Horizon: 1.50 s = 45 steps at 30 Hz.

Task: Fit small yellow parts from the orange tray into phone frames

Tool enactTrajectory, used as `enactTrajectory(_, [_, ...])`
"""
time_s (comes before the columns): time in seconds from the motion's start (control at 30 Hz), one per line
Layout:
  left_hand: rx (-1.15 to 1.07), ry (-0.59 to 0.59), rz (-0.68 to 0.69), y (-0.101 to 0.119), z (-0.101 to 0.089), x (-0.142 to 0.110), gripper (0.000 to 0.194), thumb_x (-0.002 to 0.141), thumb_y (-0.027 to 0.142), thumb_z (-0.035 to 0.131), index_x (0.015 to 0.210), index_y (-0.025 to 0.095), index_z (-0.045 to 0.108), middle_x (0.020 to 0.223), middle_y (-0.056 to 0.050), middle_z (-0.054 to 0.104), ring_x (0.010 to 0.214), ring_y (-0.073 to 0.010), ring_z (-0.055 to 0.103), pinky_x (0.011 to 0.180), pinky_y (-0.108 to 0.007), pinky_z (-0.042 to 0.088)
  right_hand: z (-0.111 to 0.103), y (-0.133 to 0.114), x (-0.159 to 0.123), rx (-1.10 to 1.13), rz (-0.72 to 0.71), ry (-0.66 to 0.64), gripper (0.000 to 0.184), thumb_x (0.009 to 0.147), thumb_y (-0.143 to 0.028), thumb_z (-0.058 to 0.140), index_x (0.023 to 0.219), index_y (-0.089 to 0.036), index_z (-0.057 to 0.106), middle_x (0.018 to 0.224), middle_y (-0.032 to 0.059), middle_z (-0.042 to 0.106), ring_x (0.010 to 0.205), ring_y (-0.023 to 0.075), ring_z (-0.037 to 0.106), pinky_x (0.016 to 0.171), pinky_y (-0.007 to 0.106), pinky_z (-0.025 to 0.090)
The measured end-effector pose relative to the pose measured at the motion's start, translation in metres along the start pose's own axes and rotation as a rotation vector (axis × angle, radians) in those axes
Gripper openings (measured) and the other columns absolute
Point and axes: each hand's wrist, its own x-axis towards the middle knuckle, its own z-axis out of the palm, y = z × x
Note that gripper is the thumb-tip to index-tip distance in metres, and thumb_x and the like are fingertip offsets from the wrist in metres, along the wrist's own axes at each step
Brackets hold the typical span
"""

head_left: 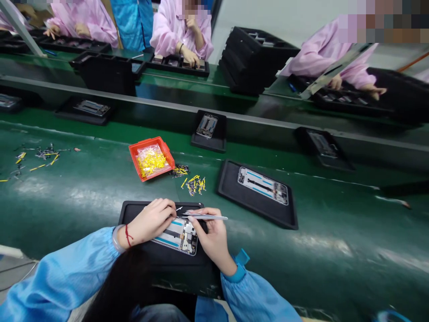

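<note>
An opened phone frame (172, 238) lies on a black tray (147, 259) in front of me, with its circuit board and blue strips showing. My left hand (157, 219) is closed over the frame's left end and upper edge, its fingertips partly hidden. Between the thumb and fingers of my right hand (212, 232) is a pair of grey tweezers (211, 217). Their tips point left to the frame's upper edge, close to my left fingertips. Whether the tips grip a small part cannot be made out.
A red bin (134, 165) holds small yellow parts; a loose pile of yellow-and-black strips (194, 184) lies beside it. To the right is another tray with a phone frame (263, 185). Beyond, more trays stand along a green belt (157, 123). Co-workers in pink sleeves (181, 31) sit opposite.
</note>
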Motion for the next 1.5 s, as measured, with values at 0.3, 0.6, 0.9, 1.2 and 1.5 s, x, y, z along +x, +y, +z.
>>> enactTrajectory(0.3, [-0.04, 0.084, -0.012, 0.003, -0.004, 0.001, 0.016, 0.094, 0.016, 0.041, 0.084, 0.017, 0.054, 0.086, -0.004, 0.058, 0.078, -0.0152, 0.058, 0.07, -0.025, 0.05, 0.001, 0.0, 0.003, 0.004, -0.013, -0.076, 0.011, 0.085, -0.024, 0.066, 0.089, -0.024, 0.056, 0.084, 0.0031, 0.07, 0.082, 0.0217, 0.071, 0.07, 0.033, 0.058])
enactTrajectory(0.6, [0.099, 0.11, 0.118, 0.001, -0.009, -0.001, 0.031, 0.099, 0.016, 0.033, 0.081, 0.017, 0.058, 0.08, -0.001, 0.064, 0.067, -0.011, 0.06, 0.061, -0.02, 0.047, -0.004, -0.006, 0.012, -0.113, -0.132, -0.162, 0.006, 0.087, -0.027, 0.065, 0.092, -0.027, 0.07, 0.088, 0.0024, 0.076, 0.079, 0.0226, 0.072, 0.069, 0.033, 0.059])
enactTrajectory(0.9, [0.156, 0.101, 0.201, 0.004, -0.014, -0.006, 0.035, 0.101, 0.017, 0.029, 0.085, 0.017, 0.061, 0.08, 0.0, 0.065, 0.062, -0.009, 0.059, 0.054, -0.019, 0.044, -0.006, -0.007, 0.009, -0.087, -0.118, -0.193, 0.009, 0.089, -0.03, 0.063, 0.085, -0.024, 0.07, 0.083, 0.0032, 0.076, 0.074, 0.0205, 0.073, 0.064, 0.027, 0.059])
enactTrajectory(1.2, [0.334, 0.03, 0.33, 0.006, -0.02, -0.008, 0.042, 0.1, 0.01, 0.018, 0.093, 0.012, 0.059, 0.086, -0.005, 0.067, 0.061, -0.0124, 0.061, 0.048, -0.023, 0.047, -0.006, -0.01, 0.01, -0.102, -0.134, -0.168, 0.004, 0.088, -0.025, 0.065, 0.087, -0.024, 0.068, 0.082, 0.0027, 0.075, 0.073, 0.0192, 0.073, 0.065, 0.024, 0.059])
enactTrajectory(1.5, [0.378, 0.019, 0.375, 0.006, -0.022, -0.012, 0.04, 0.1, 0.008, 0.018, 0.097, 0.009, 0.058, 0.088, -0.007, 0.067, 0.07, -0.0131, 0.064, 0.053, -0.022, 0.051, -0.006, -0.009, 0.008, -0.118, -0.127, -0.168, 0.003, 0.087, -0.022, 0.065, 0.088, -0.024, 0.067, 0.082, 0.0029, 0.075, 0.074, 0.0195, 0.073, 0.064, 0.025, 0.059])
